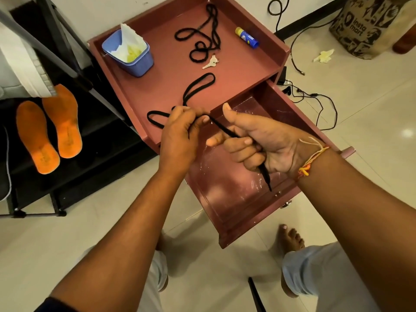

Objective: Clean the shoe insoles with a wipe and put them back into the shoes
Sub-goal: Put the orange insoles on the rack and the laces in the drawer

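Two orange insoles (48, 129) lie side by side on a black rack shelf at the left. A black shoelace (198, 84) runs from the cabinet top into both hands. My left hand (180, 136) pinches it near the cabinet's front edge. Over the pulled-out drawer, my right hand (252, 143) grips the lace in a fist with the thumb up, and the lace tip hangs below it. A second black lace (202, 34) lies coiled at the back of the cabinet top. White wipes stick out of a blue tub (132, 57). No shoes are visible.
The reddish cabinet top (171, 70) also holds a small key (210, 62) and a blue-yellow glue stick (247, 37). Its drawer (236, 188) stands pulled out over the tiled floor. Cables (315, 97), a crumpled wipe (324, 56) and a printed bag (364, 25) lie at the right.
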